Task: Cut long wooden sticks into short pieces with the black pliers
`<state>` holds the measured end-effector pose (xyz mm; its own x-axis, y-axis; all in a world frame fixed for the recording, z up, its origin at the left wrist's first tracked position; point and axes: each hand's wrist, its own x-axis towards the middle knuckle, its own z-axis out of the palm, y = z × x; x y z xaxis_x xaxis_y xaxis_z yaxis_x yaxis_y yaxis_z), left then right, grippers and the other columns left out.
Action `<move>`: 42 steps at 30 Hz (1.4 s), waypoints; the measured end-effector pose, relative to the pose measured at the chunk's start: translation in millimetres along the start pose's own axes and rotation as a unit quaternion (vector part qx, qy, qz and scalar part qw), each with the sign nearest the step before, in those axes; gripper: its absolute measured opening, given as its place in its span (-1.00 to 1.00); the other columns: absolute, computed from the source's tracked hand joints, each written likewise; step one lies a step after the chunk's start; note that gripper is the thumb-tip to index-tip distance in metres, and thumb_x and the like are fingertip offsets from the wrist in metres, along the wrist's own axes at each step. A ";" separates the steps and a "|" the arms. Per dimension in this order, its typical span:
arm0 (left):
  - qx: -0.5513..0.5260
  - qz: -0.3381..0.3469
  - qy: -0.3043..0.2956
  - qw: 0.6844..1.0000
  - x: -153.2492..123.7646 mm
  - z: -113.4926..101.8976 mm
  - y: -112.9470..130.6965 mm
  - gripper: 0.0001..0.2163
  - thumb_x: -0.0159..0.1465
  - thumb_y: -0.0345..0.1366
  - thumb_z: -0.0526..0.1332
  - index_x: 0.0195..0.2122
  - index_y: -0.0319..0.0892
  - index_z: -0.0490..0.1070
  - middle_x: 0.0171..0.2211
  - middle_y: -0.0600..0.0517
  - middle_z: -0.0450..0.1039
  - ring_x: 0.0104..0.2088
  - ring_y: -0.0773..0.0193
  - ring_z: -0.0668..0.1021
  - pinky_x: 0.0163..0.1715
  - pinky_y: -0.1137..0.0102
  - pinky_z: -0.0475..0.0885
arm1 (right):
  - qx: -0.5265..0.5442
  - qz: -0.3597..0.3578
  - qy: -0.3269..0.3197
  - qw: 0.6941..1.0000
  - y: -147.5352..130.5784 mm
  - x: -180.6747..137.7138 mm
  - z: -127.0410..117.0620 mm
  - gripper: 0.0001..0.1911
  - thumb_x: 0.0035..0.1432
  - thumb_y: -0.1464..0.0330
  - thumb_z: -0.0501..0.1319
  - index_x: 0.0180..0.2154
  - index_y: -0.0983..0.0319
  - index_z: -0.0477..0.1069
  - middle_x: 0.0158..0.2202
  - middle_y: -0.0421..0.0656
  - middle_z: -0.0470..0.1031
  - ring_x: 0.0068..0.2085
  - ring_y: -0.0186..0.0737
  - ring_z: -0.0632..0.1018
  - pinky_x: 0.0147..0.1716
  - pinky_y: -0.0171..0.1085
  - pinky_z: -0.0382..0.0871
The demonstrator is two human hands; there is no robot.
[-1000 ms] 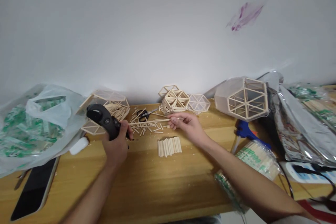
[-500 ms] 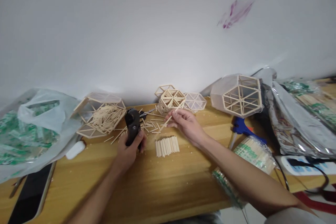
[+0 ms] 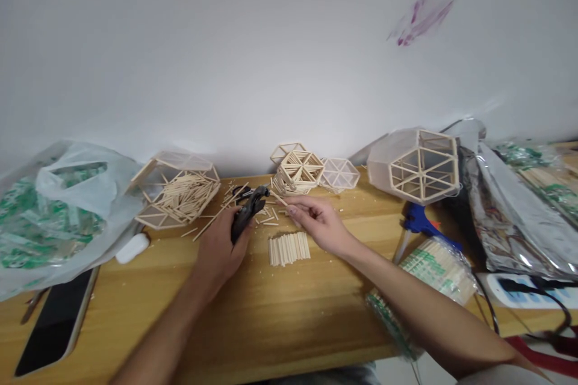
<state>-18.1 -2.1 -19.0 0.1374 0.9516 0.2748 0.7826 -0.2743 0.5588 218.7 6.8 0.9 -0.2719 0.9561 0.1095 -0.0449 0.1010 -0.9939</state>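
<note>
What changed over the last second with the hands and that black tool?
The left hand carried the black tool rightward, from beside the stick-filled frame up to the stick pinched in the right hand. The right hand kept its grip but swung the stick's free end toward the tool. The row of cut sticks stayed put.

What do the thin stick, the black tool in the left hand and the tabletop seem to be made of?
Thin stick: pale matte wood or bamboo, bare-looking. Black tool: likely plastic-covered, faint gloss; too blurred for certainty. Tabletop: wood or wood-look laminate, yellowish with grain lines.
</note>
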 end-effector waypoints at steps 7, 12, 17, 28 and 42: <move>0.006 0.030 -0.052 0.998 -3.4 4.9 5.7 -0.69 0.39 -0.09 0.09 0.02 -0.15 0.39 -0.15 -0.08 0.58 -0.19 0.08 0.60 -0.19 0.24 0.46 | 0.001 0.008 -0.016 1.000 4.2 -1.0 4.5 -0.67 0.29 0.17 0.25 -0.10 0.31 0.55 -0.53 -0.26 0.32 -0.51 -0.37 0.28 -0.54 -0.36 0.12; -0.013 0.047 -0.074 0.996 -6.0 5.4 11.8 -0.73 0.40 -0.11 0.09 -0.02 -0.13 0.41 -0.20 -0.04 0.59 -0.21 0.12 0.62 -0.19 0.28 0.47 | -0.023 0.017 -0.016 0.999 3.3 -1.8 5.7 -0.66 0.30 0.13 0.23 -0.23 0.31 0.52 -0.55 -0.29 0.27 -0.52 -0.39 0.24 -0.55 -0.36 0.08; -0.004 0.029 -0.089 0.996 -7.6 9.3 13.8 -0.72 0.39 -0.07 0.08 -0.09 -0.13 0.41 -0.24 -0.05 0.59 -0.25 0.08 0.62 -0.24 0.25 0.46 | -0.044 0.016 -0.024 0.999 3.8 -1.7 4.3 -0.64 0.32 0.13 0.20 -0.33 0.29 0.46 -0.55 -0.28 0.30 -0.53 -0.39 0.26 -0.56 -0.35 0.07; 0.008 -0.013 -0.092 0.996 -10.5 8.2 18.7 -0.65 0.43 0.00 -0.06 -0.20 -0.12 0.37 -0.35 -0.04 0.56 -0.34 0.08 0.59 -0.33 0.27 0.40 | -0.034 0.036 -0.007 0.999 5.2 0.2 5.7 -0.61 0.29 0.07 0.22 -0.28 0.29 0.51 -0.55 -0.28 0.32 -0.52 -0.38 0.27 -0.54 -0.34 0.11; 0.103 -0.013 -0.073 0.992 -9.3 8.9 19.3 -0.63 0.45 -0.05 -0.09 -0.34 -0.11 0.35 -0.46 -0.02 0.47 -0.42 0.10 0.53 -0.44 0.31 0.22 | -0.001 0.075 -0.015 0.997 3.5 0.9 8.8 -0.56 0.27 0.03 0.23 -0.38 0.29 0.43 -0.57 -0.29 0.28 -0.54 -0.40 0.22 -0.56 -0.34 0.03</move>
<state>1.1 -15.1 -17.7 0.1907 0.9718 0.1386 0.8927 -0.2304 0.3874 209.8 5.6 -2.3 -0.3048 0.9516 -0.0407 0.0005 -0.0426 -0.9991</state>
